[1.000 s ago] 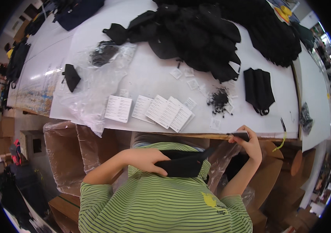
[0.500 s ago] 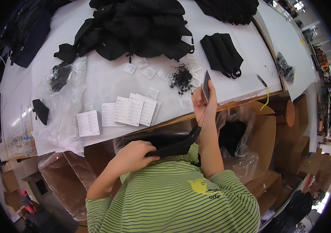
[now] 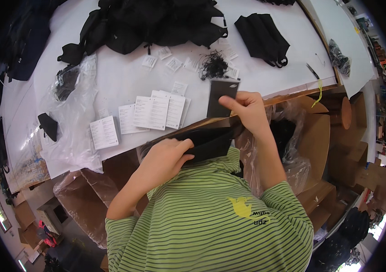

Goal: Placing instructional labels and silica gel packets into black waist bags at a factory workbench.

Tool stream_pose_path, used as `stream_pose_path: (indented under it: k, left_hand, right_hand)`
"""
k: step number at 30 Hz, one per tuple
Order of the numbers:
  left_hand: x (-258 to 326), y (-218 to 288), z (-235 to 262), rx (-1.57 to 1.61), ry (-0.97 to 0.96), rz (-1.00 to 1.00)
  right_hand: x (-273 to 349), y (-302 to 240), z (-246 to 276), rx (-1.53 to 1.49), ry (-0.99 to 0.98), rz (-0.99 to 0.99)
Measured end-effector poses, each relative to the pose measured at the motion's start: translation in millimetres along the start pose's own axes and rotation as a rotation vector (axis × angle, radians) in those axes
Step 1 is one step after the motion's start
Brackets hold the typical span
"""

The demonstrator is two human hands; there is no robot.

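My left hand [image 3: 168, 157] is closed on the edge of a black fabric piece [image 3: 211, 144], pinching it between thumb and fingers just in front of my striped shirt. The cloth stretches to the right, below the table's front edge; its full shape is hidden. My right hand [image 3: 249, 111] grips a dark grey hang tag [image 3: 220, 90], thumb across its face and fingers behind. The tag is upright above the table edge, its broad side in view. Beyond it lies a tangle of black strings [image 3: 213, 65]. Several white printed cards [image 3: 152, 111] overlap on the table to its left.
Black fabric goods [image 3: 147, 25] are heaped at the back. A folded black bag [image 3: 263, 40] lies at the right, with thread snips [image 3: 311, 71] nearby. A clear plastic bag [image 3: 73, 122] covers the left side. Cardboard boxes [image 3: 308, 149] stand below the wooden table edge [image 3: 292, 93].
My right hand has come lower and nearer, turning the tag from edge-on to broad side. My left hand keeps its grip on the black fabric, now slightly higher in view.
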State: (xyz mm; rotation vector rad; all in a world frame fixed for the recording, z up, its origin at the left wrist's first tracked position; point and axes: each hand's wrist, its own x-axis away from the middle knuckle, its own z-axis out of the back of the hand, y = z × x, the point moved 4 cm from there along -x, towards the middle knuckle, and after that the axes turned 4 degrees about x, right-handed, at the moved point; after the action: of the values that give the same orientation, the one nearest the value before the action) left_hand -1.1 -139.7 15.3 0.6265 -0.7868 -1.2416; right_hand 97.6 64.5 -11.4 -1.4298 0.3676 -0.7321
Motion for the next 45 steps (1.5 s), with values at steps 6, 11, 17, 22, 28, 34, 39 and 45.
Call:
stream_pose_path:
  k: [6,11,17,22,28,34,39,45]
  left_hand:
    - [0.0,15.2,11.6,-0.059,0.35,-0.177]
    - [3.3,0.5,-1.0,-0.026,0.127,-0.213]
    - [-16.6,-26.4,-2.2,0.086,-0.146,0.063]
    - [-86.2,-93.6,36.9,-0.037,0.495,0.049]
    - [-126.8,-114.8,33.7,-0.374,0.309,0.204]
    - [-112.1,-57.5,43.9,0.201,0.313,0.117]
    - [-58.8,-8.7,40.4,0.084,0.2,-0.237]
    - [-10.9,-37.9,43.6,0.394,0.924,-0.013]
  right_hand:
    - [25.9,-21.9,-41.3,0.752,-0.581,0.156]
    - [39.0,-9.8,-50.8,0.673,-0.767,0.062]
    - [43.0,-3.4,-35.6,0.673,-0.833,-0.086]
    - [47.7,2.6,-33.6,0.668,-0.796,-0.009]
    - [48.7,-15.3,-22.8,0.758,-0.61,0.08]
    - [42.7,-33.7,-12.7,0.915,-0.474,0.211]
    - [41.6,-44.5,-17.2,0.94,-0.395,0.455]
    - [46.7,-64.3,-20.2,0.916,-0.285,0.57]
